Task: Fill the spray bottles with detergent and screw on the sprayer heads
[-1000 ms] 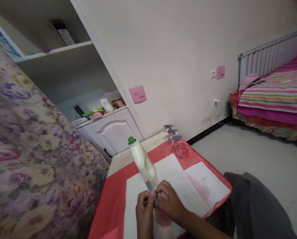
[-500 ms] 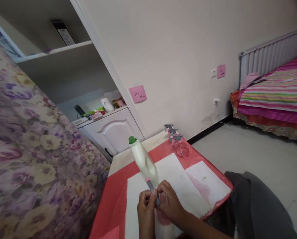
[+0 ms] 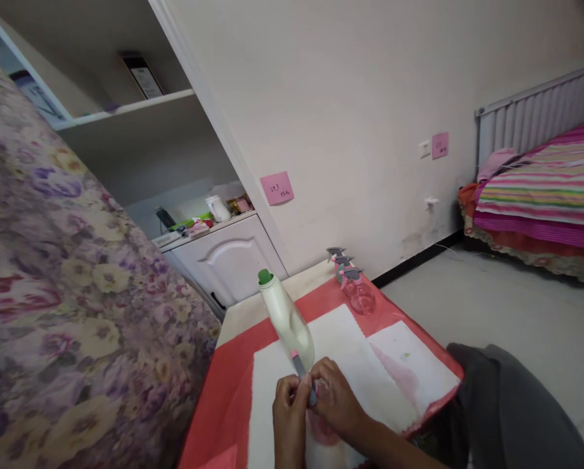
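Observation:
Low in the head view, both hands are closed on a spray bottle with a grey and pink trigger head (image 3: 300,368). My left hand (image 3: 291,413) pinches the grey part of the head from the left. My right hand (image 3: 339,404) wraps around the bottle's neck, its fingers curled there. The clear pinkish body (image 3: 324,433) shows partly below the hands; the rest is hidden. Just beyond stands a pale green jug (image 3: 288,319) with a green top. At the table's far right corner, several similar spray bottles (image 3: 361,298) stand in a row.
White sheets (image 3: 343,326) lie over a red cover (image 3: 223,384) on the table. A floral curtain (image 3: 77,293) hangs at left, beside a shelf cabinet (image 3: 233,257). A dark grey object (image 3: 511,397) is close by the table's right side; a bed (image 3: 541,195) stands further back.
The whole view has shifted slightly, so things appear a little lower and to the right. Both hands keep nearly the same hold on the spray bottle.

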Demonstrator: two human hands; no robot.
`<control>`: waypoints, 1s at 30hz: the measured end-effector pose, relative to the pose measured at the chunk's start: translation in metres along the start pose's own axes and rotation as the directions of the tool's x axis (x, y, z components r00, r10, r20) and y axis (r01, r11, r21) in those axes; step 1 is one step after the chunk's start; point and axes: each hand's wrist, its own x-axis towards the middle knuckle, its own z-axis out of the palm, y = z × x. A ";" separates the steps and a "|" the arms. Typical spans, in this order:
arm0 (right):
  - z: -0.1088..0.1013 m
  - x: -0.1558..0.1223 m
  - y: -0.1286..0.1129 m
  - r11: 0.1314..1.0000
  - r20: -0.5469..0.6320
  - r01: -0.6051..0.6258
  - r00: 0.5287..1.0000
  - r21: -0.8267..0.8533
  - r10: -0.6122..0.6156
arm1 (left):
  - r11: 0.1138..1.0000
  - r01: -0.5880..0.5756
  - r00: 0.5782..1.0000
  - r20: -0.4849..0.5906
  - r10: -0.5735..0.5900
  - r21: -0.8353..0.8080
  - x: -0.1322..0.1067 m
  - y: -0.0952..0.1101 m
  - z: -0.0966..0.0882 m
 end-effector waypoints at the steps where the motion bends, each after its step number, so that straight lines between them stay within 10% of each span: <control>1: 0.000 0.000 0.000 1.000 0.003 -0.008 1.000 0.003 0.008 | 1.000 -0.001 1.000 0.006 0.001 0.000 0.000 0.000 0.000; 21: 0.000 -0.039 0.041 0.985 0.093 -0.175 0.980 -0.008 0.175 | 1.000 0.010 0.998 0.066 -0.011 0.022 -0.014 0.012 -0.004; 30: 0.007 -0.051 0.060 0.973 0.110 -0.229 0.967 0.000 0.228 | 0.998 -0.045 0.994 0.102 0.040 0.053 -0.018 -0.024 -0.013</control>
